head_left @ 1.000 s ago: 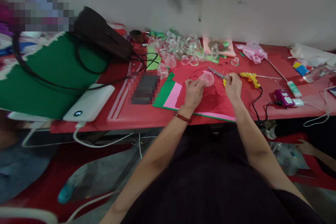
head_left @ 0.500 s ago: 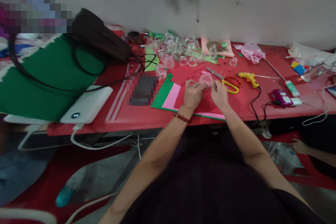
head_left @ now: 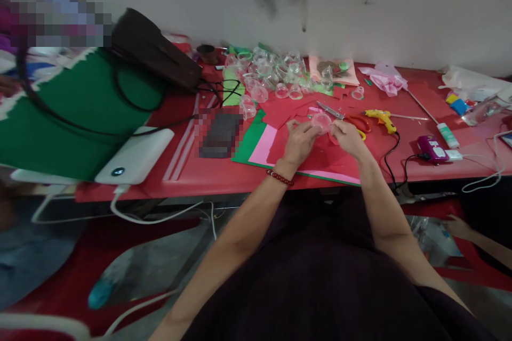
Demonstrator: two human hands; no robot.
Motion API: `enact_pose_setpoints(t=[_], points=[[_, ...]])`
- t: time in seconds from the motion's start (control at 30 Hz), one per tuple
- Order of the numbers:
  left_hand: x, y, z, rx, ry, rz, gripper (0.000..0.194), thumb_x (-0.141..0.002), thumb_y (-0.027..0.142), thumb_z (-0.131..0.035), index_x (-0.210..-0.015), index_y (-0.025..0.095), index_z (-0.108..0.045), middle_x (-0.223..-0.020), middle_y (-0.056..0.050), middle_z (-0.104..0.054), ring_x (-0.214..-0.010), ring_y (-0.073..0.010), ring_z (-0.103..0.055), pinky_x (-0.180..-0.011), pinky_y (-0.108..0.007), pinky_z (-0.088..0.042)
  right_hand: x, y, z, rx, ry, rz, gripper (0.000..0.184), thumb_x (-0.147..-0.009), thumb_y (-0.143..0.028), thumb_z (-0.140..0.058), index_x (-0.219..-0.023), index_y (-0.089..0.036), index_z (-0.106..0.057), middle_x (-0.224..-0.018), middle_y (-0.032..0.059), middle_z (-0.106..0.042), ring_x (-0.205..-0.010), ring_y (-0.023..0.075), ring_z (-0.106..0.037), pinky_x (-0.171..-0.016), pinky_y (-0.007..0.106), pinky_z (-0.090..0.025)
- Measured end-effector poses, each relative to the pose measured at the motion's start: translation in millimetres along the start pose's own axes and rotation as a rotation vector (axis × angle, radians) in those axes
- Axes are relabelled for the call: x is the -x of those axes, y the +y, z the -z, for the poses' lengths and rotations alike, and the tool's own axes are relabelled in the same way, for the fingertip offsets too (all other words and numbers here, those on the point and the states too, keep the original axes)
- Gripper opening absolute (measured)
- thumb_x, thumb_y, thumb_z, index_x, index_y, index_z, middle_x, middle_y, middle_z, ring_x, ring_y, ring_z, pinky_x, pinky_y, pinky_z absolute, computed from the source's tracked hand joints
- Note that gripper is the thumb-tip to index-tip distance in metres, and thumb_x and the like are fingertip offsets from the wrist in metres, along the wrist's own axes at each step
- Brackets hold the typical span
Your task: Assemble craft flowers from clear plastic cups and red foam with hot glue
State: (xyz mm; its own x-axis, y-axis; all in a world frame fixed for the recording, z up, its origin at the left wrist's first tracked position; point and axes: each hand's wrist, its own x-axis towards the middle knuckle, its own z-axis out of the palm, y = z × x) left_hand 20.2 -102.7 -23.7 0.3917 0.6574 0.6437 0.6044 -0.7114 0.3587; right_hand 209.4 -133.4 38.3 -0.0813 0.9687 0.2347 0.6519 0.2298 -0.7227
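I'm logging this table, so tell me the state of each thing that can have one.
Clear cup: held by the left hand, right hand at its edge
Other cups: heaped loosely
Scissors: lying, partly hidden
Glue gun: on its side, corded
Power bank: cable plugged in
Purple adapter: white plug inserted
Pink wrapping: crumpled

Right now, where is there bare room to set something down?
Bare red tabletop shows between the yellow glue gun and purple box, and between the pale rod and blue piece. Crowded: the clear cups by the wall and where the left hand and right hand hold one cup beside scissors.
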Motion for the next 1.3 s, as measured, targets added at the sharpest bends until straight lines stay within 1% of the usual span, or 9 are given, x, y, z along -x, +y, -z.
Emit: enact_pose_setpoints(t=[0.2,0.3,0.37,0.43,0.6,0.8,0.9,1.1,1.3], points=[[2,-3,0.0,0.005,0.067,0.034,0.026,-0.111,0.027,-0.049,-0.105,0.024,-0.073,-0.101,-0.006,-0.077,-0.098,-0.0227,-0.068,-0.101,-0.044,-0.04,2,13,17,0.021,0.29,-0.033,0.025,-0.093,-0.025,-0.056,-0.07,-0.025,-0.047,-0.066,-0.0017,-0.052,-0.066,0.0169,-0.05,-0.069,0.032,-0.039],[2,-1,0.6,-0.008,0.07,0.045,0.025,-0.111,0.026,-0.047,-0.109,0.024,-0.072,-0.104,-0.008,-0.077,-0.101,-0.0238,-0.068,-0.102,-0.045,-0.039,5,15,8,-0.007,0.335,0.028,0.003,-0.09,-0.025,-0.058,-0.087,-0.025,-0.061,-0.089,0.0045,-0.069,-0.086,0.0223,-0.063,-0.082,0.037,-0.05],[2,1,1.8,-0.02,0.061,0.044,0.024,-0.111,0.027,-0.048,-0.112,0.023,-0.072,-0.105,-0.009,-0.076,-0.102,-0.0248,-0.067,-0.103,-0.046,-0.038,7,15,-3,0.038,0.425,0.027,0.012,-0.09,-0.029,-0.062,-0.101,-0.025,-0.065,-0.11,0.0104,-0.072,-0.107,0.0283,-0.065,-0.095,0.046,-0.053],[2,2,3.5,-0.039,0.05,0.045,0.022,-0.11,0.03,-0.051,-0.113,0.022,-0.071,-0.105,-0.01,-0.076,-0.104,-0.026,-0.067,-0.103,-0.046,-0.037,9,14,-15,0.116,0.496,0.007,0.016,-0.092,-0.04,-0.066,-0.1,-0.026,-0.065,-0.114,0.0134,-0.072,-0.115,0.0321,-0.063,-0.103,0.052,-0.05],[1,3,6.6,-0.109,0.03,0.044,0.023,-0.109,0.03,-0.052,-0.102,0.024,-0.073,-0.097,-0.007,-0.072,-0.098,-0.0247,-0.065,-0.102,-0.047,-0.034,15,6,-30,0.095,0.366,0.002,0.039,-0.1,-0.061,-0.057,-0.084,-0.025,-0.059,-0.087,0.0073,-0.071,-0.082,0.0238,-0.065,-0.081,0.039,-0.052],[2,8,3.8,-0.132,0.05,0.01,0.023,-0.11,0.028,-0.053,-0.104,0.027,-0.075,-0.098,-0.007,-0.071,-0.098,-0.0245,-0.066,-0.103,-0.049,-0.032,18,-5,-37,0.095,0.363,-0.044,0.043,-0.101,-0.061,-0.06,-0.077,-0.025,-0.056,-0.074,0.0034,-0.069,-0.07,0.0206,-0.062,-0.068,0.033,-0.044],[2,8,2.7,-0.123,0.063,0.012,0.018,-0.108,0.03,-0.058,-0.103,0.028,-0.075,-0.095,-0.005,-0.07,-0.095,-0.0234,-0.064,-0.101,-0.046,-0.033,18,-4,-44,0.118,0.376,-0.067,0.036,-0.104,-0.05,-0.059,-0.078,-0.025,-0.056,-0.073,0.0038,-0.068,-0.07,0.0216,-0.062,-0.068,0.034,-0.043],[2,2,4.9,-0.082,0.032,0.086,0.023,-0.107,0.03,-0.061,-0.09,0.025,-0.075,-0.088,-0.002,-0.066,-0.091,-0.0211,-0.063,-0.101,-0.046,-0.032,15,6,-51,0.149,0.337,0.011,0.023,-0.107,-0.032,-0.044,-0.092,-0.024,-0.059,-0.094,0.011,-0.075,-0.088,0.0262,-0.068,-0.082,0.037,-0.049],[2,5,6.4,-0.071,0.047,0.065,0.03,-0.111,0.029,-0.052,-0.093,0.027,-0.077,-0.093,-0.004,-0.071,-0.098,-0.0233,-0.066,-0.102,-0.048,-0.033,17,6,-41,0.083,0.24,-0.026,0.033,-0.109,-0.043,-0.044,-0.081,-0.026,-0.053,-0.082,0.005,-0.068,-0.078,0.0225,-0.062,-0.075,0.035,-0.046]])
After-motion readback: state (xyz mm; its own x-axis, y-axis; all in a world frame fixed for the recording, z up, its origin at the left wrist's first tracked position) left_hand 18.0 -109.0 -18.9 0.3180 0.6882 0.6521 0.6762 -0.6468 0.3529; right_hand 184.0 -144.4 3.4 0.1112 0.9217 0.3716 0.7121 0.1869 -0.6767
